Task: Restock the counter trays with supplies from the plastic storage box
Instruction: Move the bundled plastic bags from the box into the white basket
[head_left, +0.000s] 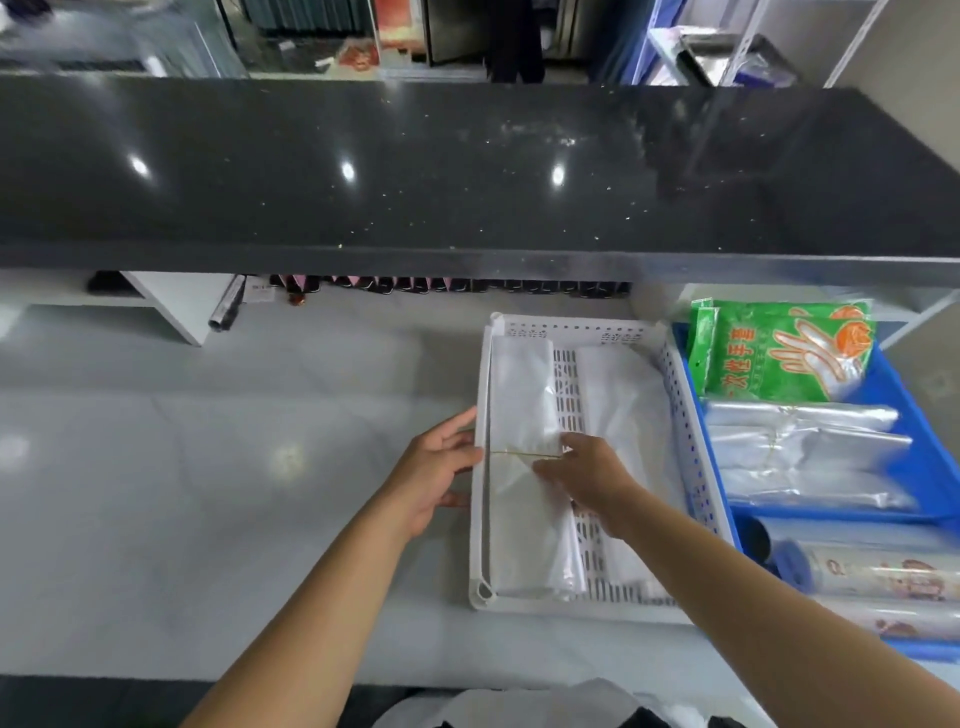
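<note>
A white perforated tray (680, 415) stands on the grey counter right of centre. Inside lie two bundles of clear plastic bags: the left bundle (519, 395), tied with a thin yellow rubber band, and a right bundle (618, 384). My left hand (441, 467) rests against the tray's left wall with relaxed fingers. My right hand (592, 478) lies flat on the left bundle near the rubber band, fingers straight. A blue tray (924, 431) to the right holds green packs of disposable gloves (784, 358), clear bag bundles (805, 452) and rolls of film (872, 571).
A black stone upper shelf (467, 171) overhangs the far side of the counter. Dark bottles (441, 285) line up beneath it, beside a small roll (228, 312) and a white shelf bracket (171, 306). The grey counter (208, 467) spreads to the left.
</note>
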